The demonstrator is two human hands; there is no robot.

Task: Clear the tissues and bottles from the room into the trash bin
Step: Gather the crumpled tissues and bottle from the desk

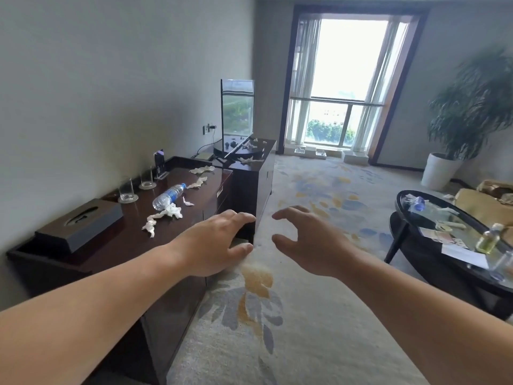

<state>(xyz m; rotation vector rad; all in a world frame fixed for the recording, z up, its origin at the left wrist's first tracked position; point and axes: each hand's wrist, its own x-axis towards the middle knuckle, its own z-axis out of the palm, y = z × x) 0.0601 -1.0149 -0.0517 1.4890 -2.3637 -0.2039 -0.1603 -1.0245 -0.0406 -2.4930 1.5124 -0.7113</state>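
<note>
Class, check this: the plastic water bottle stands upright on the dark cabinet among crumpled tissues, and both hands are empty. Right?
No. The head view shows the water bottle lying on its side, not upright, on the dark cabinet among crumpled tissues; the left hand and right hand are empty.

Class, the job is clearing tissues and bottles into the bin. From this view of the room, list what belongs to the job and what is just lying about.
Job: water bottle and crumpled tissues on the cabinet; plastic bottle on the glass table.
Lying about: drinking glasses, tissue box, television, potted plant.
</note>
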